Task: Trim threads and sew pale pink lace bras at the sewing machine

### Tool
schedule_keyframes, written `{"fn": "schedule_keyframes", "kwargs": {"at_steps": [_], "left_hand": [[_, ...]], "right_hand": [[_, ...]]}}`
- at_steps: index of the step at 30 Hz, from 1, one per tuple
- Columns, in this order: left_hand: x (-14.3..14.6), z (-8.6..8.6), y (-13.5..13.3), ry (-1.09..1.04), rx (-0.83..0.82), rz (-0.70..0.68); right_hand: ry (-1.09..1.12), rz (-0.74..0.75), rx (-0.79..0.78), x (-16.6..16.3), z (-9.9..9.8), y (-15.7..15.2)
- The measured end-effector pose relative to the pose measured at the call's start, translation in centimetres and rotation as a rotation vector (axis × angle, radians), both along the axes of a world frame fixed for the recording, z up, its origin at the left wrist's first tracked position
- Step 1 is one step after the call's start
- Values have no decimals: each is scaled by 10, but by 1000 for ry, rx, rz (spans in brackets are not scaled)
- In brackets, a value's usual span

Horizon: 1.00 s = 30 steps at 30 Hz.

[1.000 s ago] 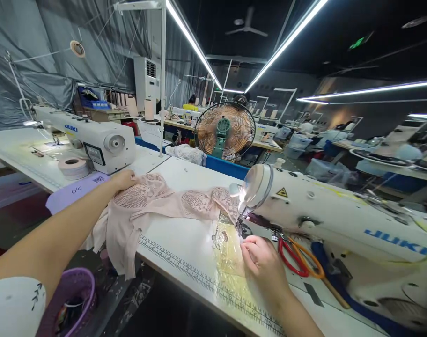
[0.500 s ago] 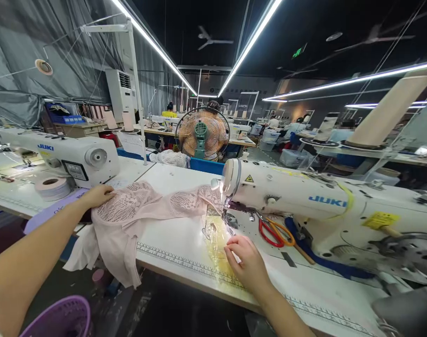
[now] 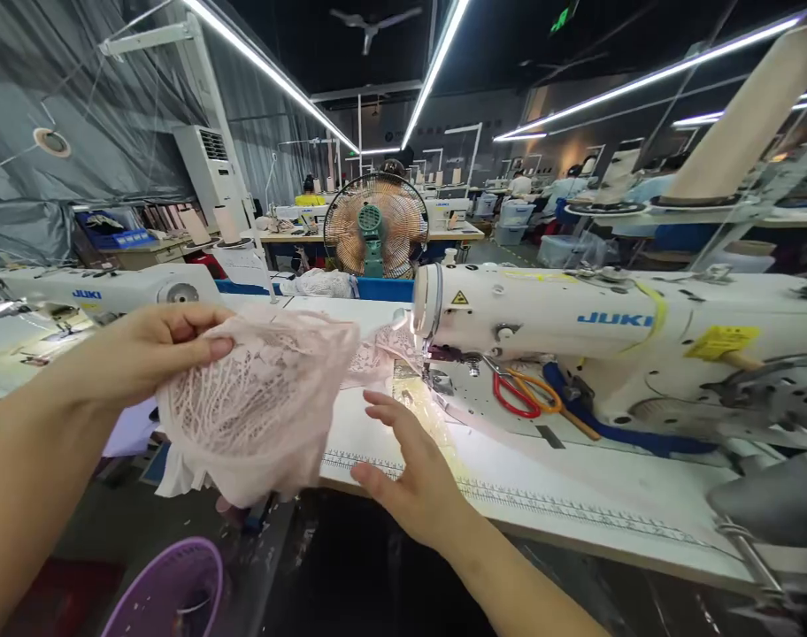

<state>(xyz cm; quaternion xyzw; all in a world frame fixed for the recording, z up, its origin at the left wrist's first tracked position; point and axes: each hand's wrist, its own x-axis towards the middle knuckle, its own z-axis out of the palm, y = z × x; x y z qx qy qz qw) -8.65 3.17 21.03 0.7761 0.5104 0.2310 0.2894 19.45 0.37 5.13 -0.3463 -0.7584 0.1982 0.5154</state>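
Observation:
My left hand (image 3: 171,349) pinches the upper edge of a pale pink lace bra (image 3: 264,398) between thumb and fingers and holds one cup up above the table's front edge. A further lace part of the bra stretches back to the needle area of the white sewing machine (image 3: 510,310). To the right of the raised cup, my right hand (image 3: 410,464) is open, fingers apart, over the front of the table (image 3: 576,482). It holds nothing. The lower end of the bra hangs past the table edge, blurred in places.
Red-and-orange-handled scissors (image 3: 526,392) lie beside the machine's needle area. A printed ruler strip (image 3: 542,500) runs along the table's front. Below stands a purple basket (image 3: 171,584). A second sewing machine (image 3: 98,287) is at left, and a large fan (image 3: 375,226) stands behind the table.
My left hand has lifted the bra cup off the table and moved it toward me. My right hand has moved left from near the needle, and its fingers have spread.

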Motion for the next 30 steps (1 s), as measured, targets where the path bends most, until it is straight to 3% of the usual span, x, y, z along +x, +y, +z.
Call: {"fn": "schedule_keyframes", "kwargs": {"at_steps": [2, 4, 6, 10, 14, 18, 23, 30], "left_hand": [[21, -8, -7, -43, -12, -67], [37, -22, -6, -154, -9, -47], [49, -38, -1, -384, -40, 62], [69, -74, 9, -883, -145, 344], [85, -110, 8, -1106, -23, 458], [93, -136, 3, -1160, 80, 483], [95, -155, -2, -1155, 106, 512], [83, -179, -1, -939, 119, 455]], "right_hand": [[100, 72, -73, -7, 8, -5], [208, 110, -187, -8, 10, -9], [273, 82, -261, -5, 9, -14], [319, -9, -217, 9, 4, -21], [308, -79, -241, 23, 2, -23], [261, -184, -206, 29, -4, -20], [265, -266, -49, 27, -12, -15], [223, -298, 72, 28, -12, -15]]}}
